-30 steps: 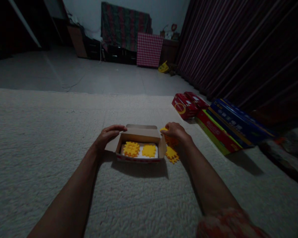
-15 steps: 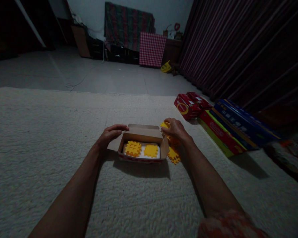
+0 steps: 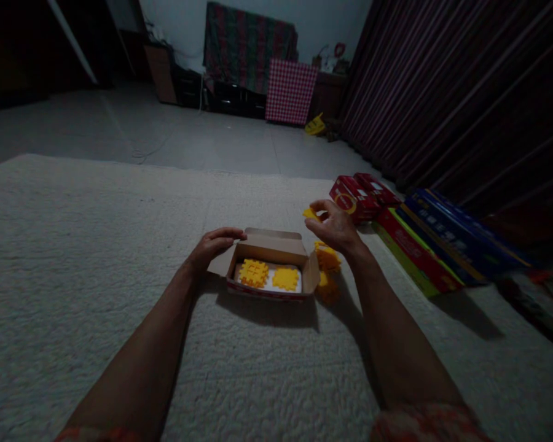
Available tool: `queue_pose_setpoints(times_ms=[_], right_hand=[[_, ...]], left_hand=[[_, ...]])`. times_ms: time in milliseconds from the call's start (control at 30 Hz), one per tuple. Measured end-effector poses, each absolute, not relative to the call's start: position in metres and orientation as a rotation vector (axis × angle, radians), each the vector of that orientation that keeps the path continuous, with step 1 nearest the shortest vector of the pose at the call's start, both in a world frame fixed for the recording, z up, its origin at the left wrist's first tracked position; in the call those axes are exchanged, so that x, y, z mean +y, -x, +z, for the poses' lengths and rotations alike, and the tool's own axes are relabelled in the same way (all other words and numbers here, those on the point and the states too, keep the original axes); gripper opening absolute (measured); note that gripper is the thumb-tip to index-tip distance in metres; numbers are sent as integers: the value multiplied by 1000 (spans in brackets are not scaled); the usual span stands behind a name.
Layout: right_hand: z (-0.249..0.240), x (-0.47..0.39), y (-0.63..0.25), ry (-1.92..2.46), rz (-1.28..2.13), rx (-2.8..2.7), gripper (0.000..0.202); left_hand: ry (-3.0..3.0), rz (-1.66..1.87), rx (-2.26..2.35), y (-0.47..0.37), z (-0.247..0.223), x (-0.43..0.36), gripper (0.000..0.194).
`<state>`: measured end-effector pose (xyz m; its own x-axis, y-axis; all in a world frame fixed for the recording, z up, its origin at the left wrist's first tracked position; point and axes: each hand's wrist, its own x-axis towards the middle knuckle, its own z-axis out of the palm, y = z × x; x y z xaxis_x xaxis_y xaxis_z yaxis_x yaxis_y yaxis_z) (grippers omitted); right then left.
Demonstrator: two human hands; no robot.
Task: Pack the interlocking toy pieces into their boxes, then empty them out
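Observation:
An open cardboard box [image 3: 270,296] stands on the pale quilted mat, its flaps folded out. Inside lie two yellow notched pieces, a left one [image 3: 253,273] with a grid pattern and a plainer right one [image 3: 285,279]. My left hand [image 3: 216,244] is at the box's back left corner, fingers stretched out by the flaps. Above and right of the box, my right hand [image 3: 332,226] pinches a yellow piece [image 3: 311,213] between thumb and fingers. More yellow pieces [image 3: 327,258] lie on the mat against the box's right side, partly blurred.
Red boxes [image 3: 359,196] stand at the right, behind my right hand. Next to them are a red-and-green box [image 3: 415,252] and a long blue box [image 3: 456,236]. The quilted mat [image 3: 96,245] ends at a tiled floor [image 3: 212,141]; dark curtains [image 3: 424,92] hang at the right.
My right hand has risen away from the pieces beside the box, with a yellow piece in its fingers. My left hand stays by the box; the whole view has shifted slightly.

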<state>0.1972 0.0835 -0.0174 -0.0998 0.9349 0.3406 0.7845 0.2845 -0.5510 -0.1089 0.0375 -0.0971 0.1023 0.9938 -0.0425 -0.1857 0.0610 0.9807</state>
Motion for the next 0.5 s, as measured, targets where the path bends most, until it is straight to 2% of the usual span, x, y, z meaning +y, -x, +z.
queue_pose_setpoints(times_ms=[67, 267, 500], right_hand=[[-16, 87, -193, 1606, 259, -1959, 40], [-42, 112, -186, 2211, 200, -2007, 46], [-69, 126, -205, 2240, 300, -2148, 59]], left_hand=[[-1068, 1186, 1023, 109, -96, 36, 29], [-1090, 1153, 1057, 108, -94, 32, 31], [-1088, 1125, 1056, 108, -91, 34, 31]])
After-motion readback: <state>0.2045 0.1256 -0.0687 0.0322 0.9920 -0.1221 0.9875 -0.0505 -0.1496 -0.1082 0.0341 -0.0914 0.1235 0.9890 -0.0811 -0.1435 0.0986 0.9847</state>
